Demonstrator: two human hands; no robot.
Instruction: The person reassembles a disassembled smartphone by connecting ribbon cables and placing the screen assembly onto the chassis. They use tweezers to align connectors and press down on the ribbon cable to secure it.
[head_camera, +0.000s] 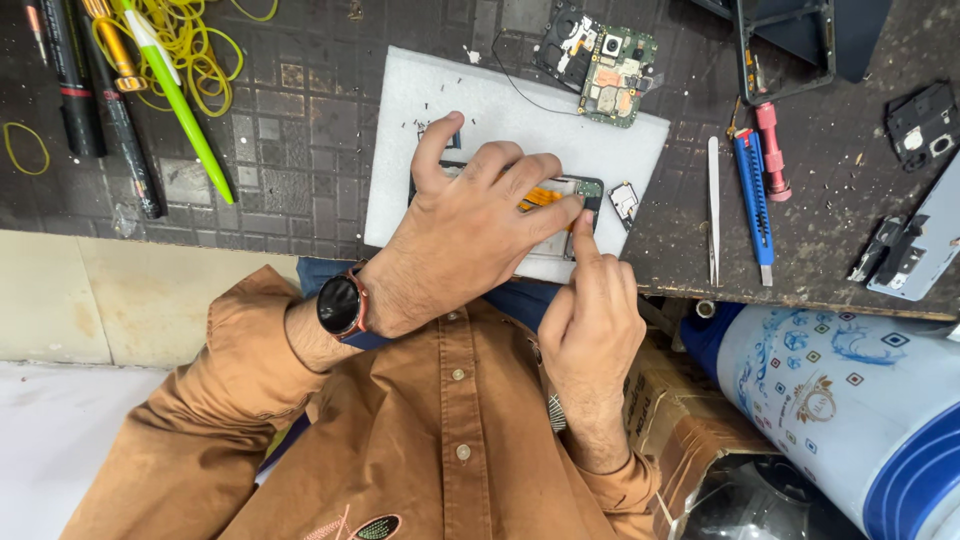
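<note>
Opened phone (570, 190) lies on a white foam pad (640, 135) at the near edge of the dark counter (300, 150), mostly hidden under the hands. Left hand (470, 235), with a dark wristwatch (340, 303) on its wrist, lies flat across the phone body, thumb spread toward the far side, fingers pressing down by an orange flex strip (540, 197); it pins rather than grips. Right hand (590, 320) comes up from the near side, index fingertip (581, 222) set on the phone's right end, other fingers curled in, holding nothing that shows. Hands close together, just touching over the phone. Judgement: this work wants a steady hold-down from the left hand and light fingertip pressure from the right, kept off the orange strip, since thin flex probably tears or creases easily. Counts: one loose circuit board (605, 65) at the pad's far right corner; one small loose part (624, 201) just right of the phone; one pair of tweezers (713, 205), one blue utility knife (754, 200) and one red-handled tool (771, 150) lying right of the pad; one dark phone frame (785, 50) far right; one green pen (175, 95) and a heap of yellow rubber bands (200, 45) far left. Tiny screws dot the pad, too small to count.
</note>
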